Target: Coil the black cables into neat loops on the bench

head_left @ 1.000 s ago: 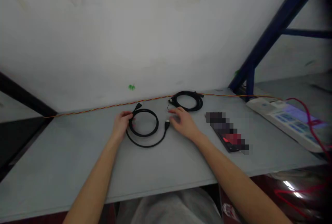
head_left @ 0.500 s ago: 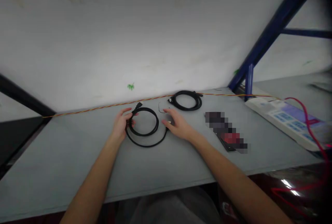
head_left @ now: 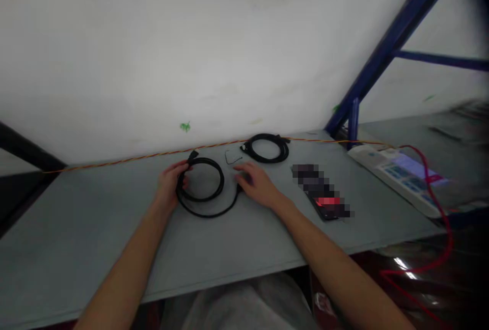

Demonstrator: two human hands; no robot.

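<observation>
A coiled black cable (head_left: 201,187) lies on the grey table (head_left: 114,238), one plug pointing to the wall. My left hand (head_left: 170,185) grips the coil's left side, fingers curled round it. My right hand (head_left: 256,183) rests over the cable's other plug end at the coil's right, fingers bent down on it. A small thin wire tie (head_left: 232,157) lies just behind my right hand. A second black coiled cable (head_left: 266,148) sits further back near the wall.
A twisted red-yellow wire (head_left: 126,159) runs along the wall. A dark flat device (head_left: 323,195), partly blurred, lies to the right. A white power strip (head_left: 393,174) with a red cord (head_left: 439,208) sits far right by a blue shelf post (head_left: 353,116).
My right hand has slid left and down onto the cable's plug end, uncovering the small wire tie. My left hand stays on the coil. The view has shifted slightly.
</observation>
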